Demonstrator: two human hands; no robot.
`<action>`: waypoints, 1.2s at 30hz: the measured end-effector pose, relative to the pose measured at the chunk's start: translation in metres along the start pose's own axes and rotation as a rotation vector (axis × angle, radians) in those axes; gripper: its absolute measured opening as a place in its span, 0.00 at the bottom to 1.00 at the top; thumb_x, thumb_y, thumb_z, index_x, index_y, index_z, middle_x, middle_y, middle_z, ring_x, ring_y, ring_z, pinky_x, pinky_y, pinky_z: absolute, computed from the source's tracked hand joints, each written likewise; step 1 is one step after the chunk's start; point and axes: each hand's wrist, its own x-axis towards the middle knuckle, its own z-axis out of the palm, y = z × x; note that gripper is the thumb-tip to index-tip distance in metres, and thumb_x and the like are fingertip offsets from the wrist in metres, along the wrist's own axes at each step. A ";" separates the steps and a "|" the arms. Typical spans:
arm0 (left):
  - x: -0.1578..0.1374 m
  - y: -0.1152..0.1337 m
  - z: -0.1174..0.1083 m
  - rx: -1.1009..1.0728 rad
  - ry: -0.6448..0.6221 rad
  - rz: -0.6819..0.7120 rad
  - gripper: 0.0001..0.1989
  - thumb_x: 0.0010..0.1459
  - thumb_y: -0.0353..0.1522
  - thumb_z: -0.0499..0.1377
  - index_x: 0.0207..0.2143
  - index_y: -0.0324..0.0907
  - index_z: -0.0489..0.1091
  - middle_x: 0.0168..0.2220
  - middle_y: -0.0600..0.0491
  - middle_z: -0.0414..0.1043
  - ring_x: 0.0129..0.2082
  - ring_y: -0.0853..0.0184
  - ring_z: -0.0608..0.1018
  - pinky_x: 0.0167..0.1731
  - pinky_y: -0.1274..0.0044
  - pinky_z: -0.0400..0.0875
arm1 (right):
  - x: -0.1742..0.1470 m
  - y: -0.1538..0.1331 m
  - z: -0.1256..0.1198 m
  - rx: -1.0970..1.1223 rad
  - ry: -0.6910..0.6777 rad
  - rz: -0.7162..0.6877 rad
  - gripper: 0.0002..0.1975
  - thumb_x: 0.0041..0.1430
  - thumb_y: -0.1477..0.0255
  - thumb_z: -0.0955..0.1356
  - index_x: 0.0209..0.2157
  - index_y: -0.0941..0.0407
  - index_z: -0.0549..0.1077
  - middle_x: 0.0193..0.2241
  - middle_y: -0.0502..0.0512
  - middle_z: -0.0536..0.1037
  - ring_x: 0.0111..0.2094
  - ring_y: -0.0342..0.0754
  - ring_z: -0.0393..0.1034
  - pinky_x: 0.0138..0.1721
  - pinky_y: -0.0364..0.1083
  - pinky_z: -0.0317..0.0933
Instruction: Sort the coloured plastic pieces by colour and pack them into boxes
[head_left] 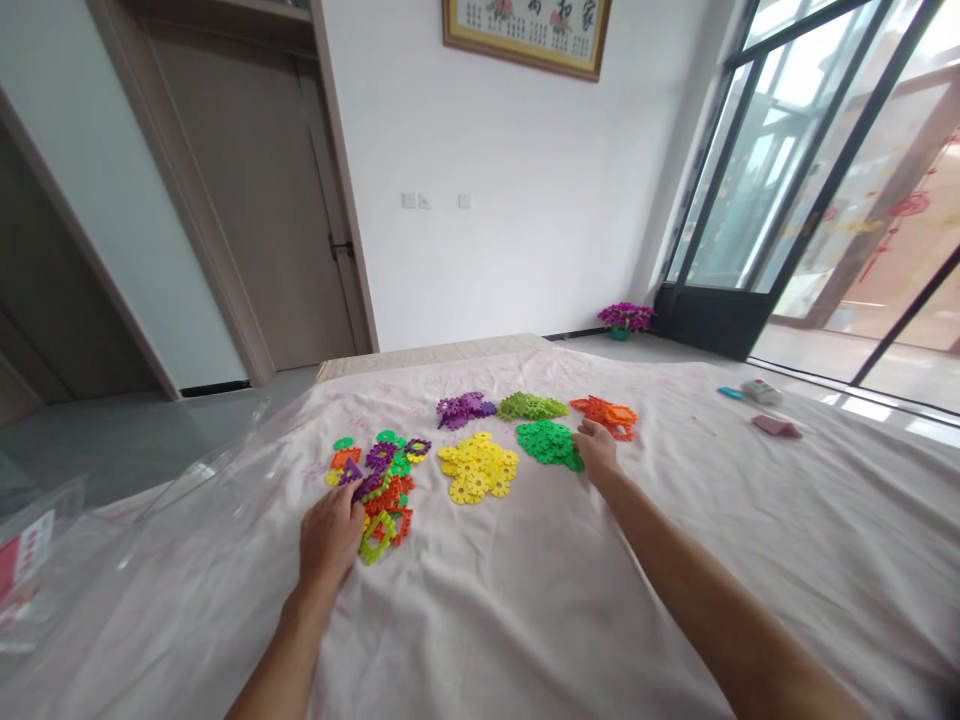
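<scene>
On the pale, rumpled cloth (480, 620), five heaps lay sorted by colour: a purple heap (463, 408), a lime heap (532, 405) and an orange heap (607, 412) along the far row, with a green heap (549, 442) and a yellow heap (476, 467) nearer me. I judged the sorting well along but unfinished, since a mixed heap (388, 492) lay to their left, its orange, purple, green, yellow and lime bits jumbled together. My left hand (328, 528) was at that jumble's near left side, fingers bent and touching it; whether they pinched anything, I could not tell. My right hand (598, 452) was at the right edge of the green heap, fingers curled in, any grip on a bit hidden from view. Flat yellow flower shapes, with toothed rims and holed middles, overlapped loosely. Among the jumble I saw open square frames, a purple triangle (349, 472) and, at its far left, a flat green ring (343, 443).
</scene>
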 end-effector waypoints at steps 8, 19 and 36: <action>0.000 0.000 0.001 0.020 0.009 0.013 0.23 0.60 0.29 0.48 0.55 0.43 0.68 0.53 0.49 0.74 0.52 0.63 0.74 0.53 0.72 0.64 | -0.076 -0.042 0.023 -0.379 -0.253 -0.481 0.22 0.52 0.76 0.63 0.49 0.55 0.74 0.50 0.59 0.74 0.51 0.54 0.66 0.55 0.54 0.58; 0.001 -0.003 0.004 -0.050 0.055 0.065 0.20 0.63 0.33 0.45 0.50 0.41 0.71 0.48 0.48 0.76 0.48 0.63 0.76 0.51 0.72 0.66 | -0.155 -0.038 0.050 -0.423 -0.623 -0.655 0.17 0.61 0.77 0.61 0.49 0.58 0.73 0.48 0.60 0.74 0.51 0.49 0.64 0.56 0.47 0.56; 0.108 0.045 0.009 -0.003 -0.318 -0.036 0.31 0.57 0.54 0.48 0.61 0.57 0.61 0.68 0.47 0.48 0.68 0.47 0.45 0.59 0.46 0.42 | -0.151 -0.033 0.048 -0.380 -0.519 -0.639 0.14 0.64 0.73 0.61 0.41 0.53 0.77 0.47 0.60 0.73 0.50 0.53 0.65 0.53 0.51 0.60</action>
